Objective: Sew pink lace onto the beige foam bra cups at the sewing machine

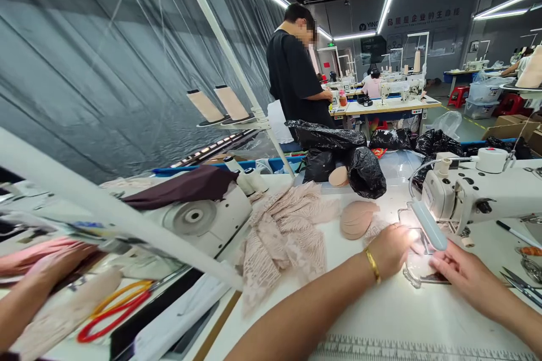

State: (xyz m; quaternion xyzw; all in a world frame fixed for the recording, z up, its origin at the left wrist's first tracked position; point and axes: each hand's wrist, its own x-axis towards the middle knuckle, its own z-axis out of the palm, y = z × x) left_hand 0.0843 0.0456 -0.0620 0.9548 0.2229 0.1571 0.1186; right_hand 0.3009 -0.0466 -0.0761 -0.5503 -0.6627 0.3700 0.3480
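Observation:
My left hand (pixel 392 251), wearing a gold bracelet (pixel 372 266), is closed on a piece of beige fabric (pixel 372 231) beside the needle area of a white sewing machine (pixel 478 194). Bright lamp glare washes out its fingertips. Opposite it, my right hand (pixel 459 268) has its fingers bent and close together near the same spot; what they pinch is hidden. A grey tube-shaped part (pixel 429 225) slants down between the hands. Left of them lie a stack of beige rounded pads (pixel 358 219) and a heap of beige lace fabric (pixel 282 231).
Scissors (pixel 523 287) and a pen (pixel 514 233) lie at right; a ruler (pixel 406 348) runs along the front. Black plastic bags (pixel 366 172) stand behind. At left are a thread stand pole (pixel 105 203), red-and-yellow-handled scissors (pixel 116 310) and another person's hand (pixel 63 262). A person (pixel 294 73) stands beyond.

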